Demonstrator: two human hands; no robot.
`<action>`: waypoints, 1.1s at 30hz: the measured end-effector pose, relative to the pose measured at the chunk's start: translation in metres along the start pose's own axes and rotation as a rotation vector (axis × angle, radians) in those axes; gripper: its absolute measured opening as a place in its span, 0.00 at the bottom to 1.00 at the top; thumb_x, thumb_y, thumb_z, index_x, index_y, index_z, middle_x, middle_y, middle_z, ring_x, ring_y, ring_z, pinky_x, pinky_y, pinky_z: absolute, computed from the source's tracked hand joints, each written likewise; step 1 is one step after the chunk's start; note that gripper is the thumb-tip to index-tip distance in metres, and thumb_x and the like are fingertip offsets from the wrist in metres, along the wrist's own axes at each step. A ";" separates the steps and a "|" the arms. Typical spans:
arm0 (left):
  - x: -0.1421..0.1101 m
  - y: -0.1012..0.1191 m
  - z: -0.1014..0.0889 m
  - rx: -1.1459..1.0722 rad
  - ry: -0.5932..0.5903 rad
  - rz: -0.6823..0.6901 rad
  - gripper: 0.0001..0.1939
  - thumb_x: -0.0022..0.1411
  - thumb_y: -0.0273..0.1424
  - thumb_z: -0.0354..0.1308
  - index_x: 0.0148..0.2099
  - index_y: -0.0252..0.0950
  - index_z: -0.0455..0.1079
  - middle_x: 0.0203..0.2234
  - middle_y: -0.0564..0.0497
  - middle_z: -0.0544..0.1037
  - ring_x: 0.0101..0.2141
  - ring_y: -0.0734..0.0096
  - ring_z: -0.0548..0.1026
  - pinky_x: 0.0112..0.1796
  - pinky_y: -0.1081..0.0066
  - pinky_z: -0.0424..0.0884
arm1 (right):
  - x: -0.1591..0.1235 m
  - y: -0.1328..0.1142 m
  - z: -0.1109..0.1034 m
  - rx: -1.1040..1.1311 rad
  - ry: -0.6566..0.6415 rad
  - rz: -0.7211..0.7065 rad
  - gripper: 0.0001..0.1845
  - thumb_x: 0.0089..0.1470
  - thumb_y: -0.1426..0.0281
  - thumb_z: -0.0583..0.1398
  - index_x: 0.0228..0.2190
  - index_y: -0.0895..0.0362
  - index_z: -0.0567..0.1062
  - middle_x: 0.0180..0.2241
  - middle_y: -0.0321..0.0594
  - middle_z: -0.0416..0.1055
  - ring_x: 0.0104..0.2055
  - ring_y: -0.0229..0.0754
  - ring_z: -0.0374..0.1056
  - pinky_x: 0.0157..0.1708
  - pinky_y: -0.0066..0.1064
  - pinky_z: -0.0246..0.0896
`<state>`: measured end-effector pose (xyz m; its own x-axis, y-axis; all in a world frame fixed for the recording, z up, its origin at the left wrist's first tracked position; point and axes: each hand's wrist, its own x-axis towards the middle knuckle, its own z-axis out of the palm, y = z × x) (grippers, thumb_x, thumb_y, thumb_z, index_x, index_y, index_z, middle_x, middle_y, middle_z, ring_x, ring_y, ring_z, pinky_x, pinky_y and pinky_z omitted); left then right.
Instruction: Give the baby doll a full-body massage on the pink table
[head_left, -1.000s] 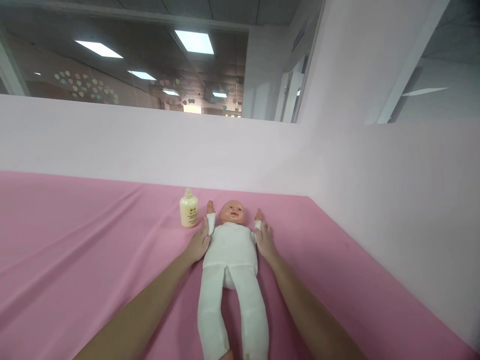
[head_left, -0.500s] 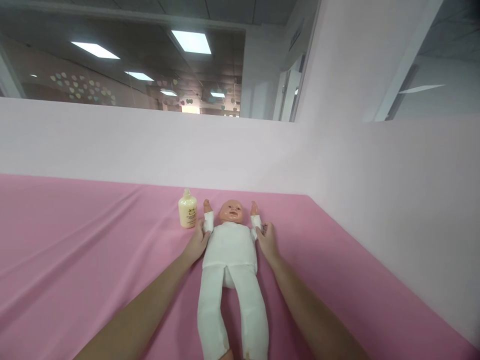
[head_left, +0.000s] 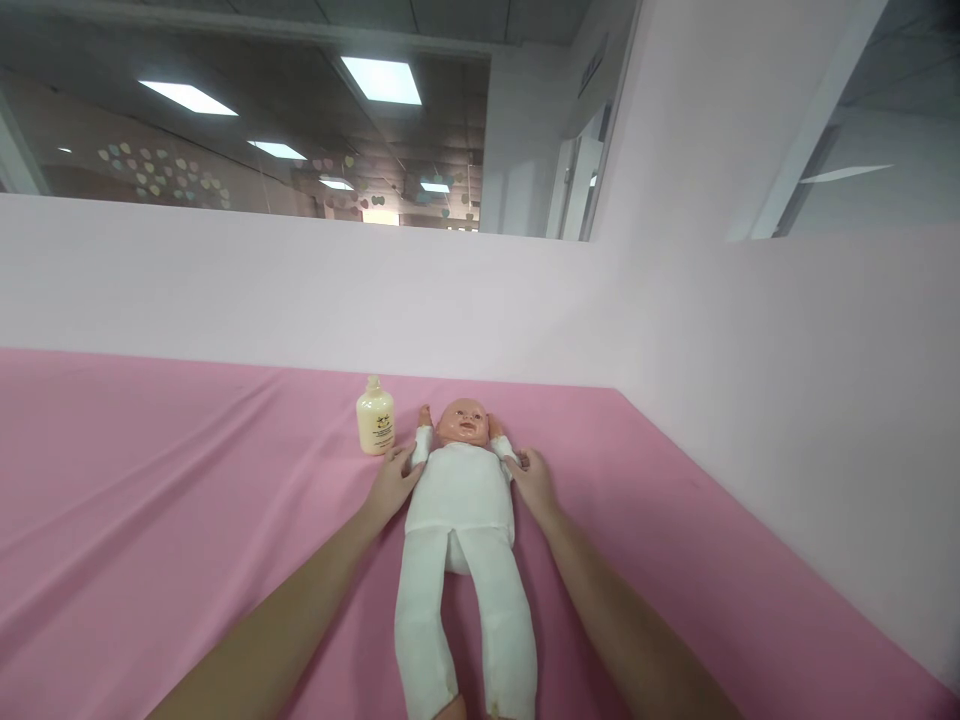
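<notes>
A baby doll in a white suit lies on its back on the pink sheet, head away from me. My left hand holds the doll's sleeve at its left side, fingers curled round the arm. On the other side, my right hand grips the other sleeve the same way. Both of the doll's small arms point up and in toward its head. A cream lotion bottle stands just left of the head, a short way beyond my left hand.
A pale pink partition wall runs along the far edge of the sheet and down the right side. Above the partition are glass panes with ceiling lights behind them. The pink sheet stretches wide to the left with soft folds.
The doll's arms have swung inward toward its head, from spread out to close beside the face. Both my hands have drawn back slightly toward the shoulders.
</notes>
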<state>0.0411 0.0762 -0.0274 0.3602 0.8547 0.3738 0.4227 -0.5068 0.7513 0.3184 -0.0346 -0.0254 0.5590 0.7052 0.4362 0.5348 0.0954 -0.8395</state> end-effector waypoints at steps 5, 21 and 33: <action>-0.001 0.004 -0.003 0.028 -0.011 -0.030 0.29 0.62 0.45 0.54 0.63 0.40 0.66 0.45 0.45 0.72 0.42 0.59 0.73 0.47 0.60 0.69 | 0.001 0.002 -0.003 -0.136 -0.016 -0.032 0.16 0.53 0.57 0.56 0.28 0.57 0.75 0.29 0.40 0.71 0.32 0.43 0.66 0.34 0.32 0.59; -0.003 0.014 -0.010 -0.141 -0.049 -0.074 0.29 0.60 0.43 0.55 0.61 0.38 0.67 0.46 0.47 0.79 0.43 0.55 0.76 0.46 0.60 0.69 | 0.005 0.004 -0.007 -0.105 -0.093 0.029 0.14 0.51 0.60 0.55 0.21 0.55 0.67 0.20 0.33 0.65 0.24 0.40 0.60 0.26 0.29 0.50; 0.004 0.002 -0.008 -0.343 -0.056 -0.088 0.34 0.57 0.42 0.59 0.63 0.35 0.63 0.49 0.43 0.78 0.44 0.57 0.76 0.47 0.59 0.69 | 0.012 0.022 0.000 0.232 -0.100 0.151 0.19 0.43 0.66 0.56 0.40 0.56 0.73 0.43 0.45 0.77 0.43 0.48 0.73 0.42 0.37 0.67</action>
<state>0.0367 0.0794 -0.0205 0.3838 0.8812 0.2760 0.1541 -0.3559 0.9217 0.3373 -0.0240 -0.0387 0.5495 0.7885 0.2762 0.2848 0.1339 -0.9492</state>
